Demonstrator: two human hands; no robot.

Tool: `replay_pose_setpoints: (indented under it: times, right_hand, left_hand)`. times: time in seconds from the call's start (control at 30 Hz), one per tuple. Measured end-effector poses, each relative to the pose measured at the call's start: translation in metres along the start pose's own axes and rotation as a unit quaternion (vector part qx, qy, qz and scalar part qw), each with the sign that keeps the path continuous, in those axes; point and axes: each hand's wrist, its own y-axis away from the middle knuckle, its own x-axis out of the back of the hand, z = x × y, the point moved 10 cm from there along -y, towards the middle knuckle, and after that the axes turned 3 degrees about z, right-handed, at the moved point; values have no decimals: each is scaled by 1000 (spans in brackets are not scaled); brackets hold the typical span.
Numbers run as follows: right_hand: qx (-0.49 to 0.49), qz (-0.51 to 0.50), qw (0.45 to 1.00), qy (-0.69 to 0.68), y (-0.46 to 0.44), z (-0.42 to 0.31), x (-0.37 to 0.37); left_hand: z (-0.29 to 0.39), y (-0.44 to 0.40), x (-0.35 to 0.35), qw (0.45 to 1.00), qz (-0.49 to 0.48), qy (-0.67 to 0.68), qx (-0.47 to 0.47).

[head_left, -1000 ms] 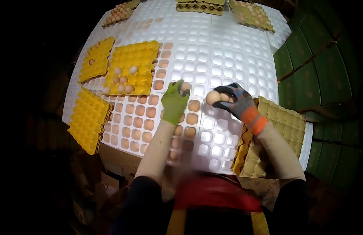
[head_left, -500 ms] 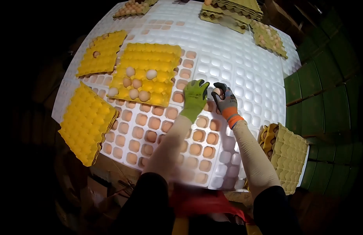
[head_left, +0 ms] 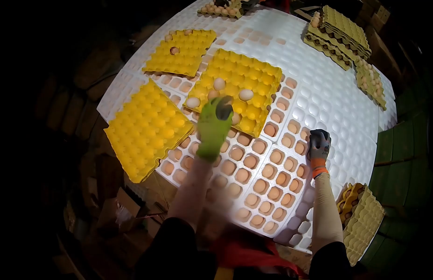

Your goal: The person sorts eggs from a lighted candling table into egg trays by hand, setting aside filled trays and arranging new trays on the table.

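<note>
My left hand point(head_left: 215, 126), in a green glove with dark fingertips, is over the near part of a yellow egg tray point(head_left: 258, 70). Its fingers bend down among the eggs and are smeared by motion, so their grip does not show. Close by on that tray are a pale egg point(head_left: 219, 84), a whiter egg point(head_left: 246, 94) and another egg point(head_left: 193, 102). My right hand point(head_left: 319, 142), gloved in grey and orange, rests over cells of the white foam tray point(head_left: 340, 140), beside the filled cells. Its dark fingers are curled together; whatever they hold is hidden.
Another yellow tray point(head_left: 179, 58) carries several eggs. Stacked yellow trays point(head_left: 146, 130) lie at the left. Olive-coloured tray stacks stand at the far right point(head_left: 340, 35) and near right point(head_left: 365, 228). Green crates point(head_left: 403, 172) line the right side.
My left hand has moved left, from the white cells to the yellow tray. The egg seen in my right hand no longer shows; that hand is now lower over the cells. The view has turned.
</note>
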Motion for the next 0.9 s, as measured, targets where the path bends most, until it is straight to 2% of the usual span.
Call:
replay_pose_setpoints:
  times: [0.03,0.07,0.1,0.13,0.17,0.23,0.27,0.37,0.4,0.47,0.5,0.53,0.57,0.6,0.63,0.7,0.73,0.83,0.9]
  right_hand:
    - [-9,-4,1000,14,3,3,0]
    - [-12,-7,1000,25,0,3,-1]
    - [-4,-9,1000,21,-3,1,-5]
    - [15,2,998,56,-1,-1,-5]
    - [35,14,995,91,0,-4,-5]
    - [30,12,996,86,0,-7,-4]
    - [19,5,995,96,1,-5,-5]
    - [42,-6,993,108,-1,-2,-11]
    - [40,2,996,85,-1,-1,-10]
    - [40,1,996,80,1,2,-10]
    - [32,2,996,78,0,4,-10]
    - [14,3,996,83,0,3,-9]
    - [7,7,996,86,0,-1,-7]
    - [7,10,996,85,1,-6,-4]
    - [10,12,996,84,1,-8,-3]
    - [16,11,997,78,1,-6,-4]
    - [19,13,996,88,1,-2,-6]
    - [27,15,995,92,3,0,-7]
    - [54,30,994,90,1,0,-5]
  left_hand:
    - [1,-18,5,985,-25,-171,-18]
    - [-3,-33,1,985,-21,-172,-17]
    - [-20,-44,-19,947,-79,-310,11]
    - [-41,-50,-34,888,-134,-438,44]
    - [-51,-58,-41,888,-124,-439,50]
    - [-81,-59,-74,829,-183,-527,34]
    - [-97,-53,-89,828,-181,-529,40]
    - [-95,-54,-79,825,-61,-560,42]
    - [-71,-55,-72,832,-87,-546,50]
    - [-72,-56,-52,912,-91,-384,109]
    - [-77,-55,-36,913,-91,-384,106]
    - [-82,-54,-12,975,-17,-165,146]
    - [-95,-51,11,980,54,65,180]
    - [-93,-56,28,986,52,24,158]
    - [-86,-63,39,984,22,-126,121]
    - [-78,-79,39,936,-42,-342,69]
    - [-79,-86,30,911,-74,-401,55]
    - [-86,-97,3,848,-140,-511,27]
    - [-80,-99,2,844,-152,-514,17]
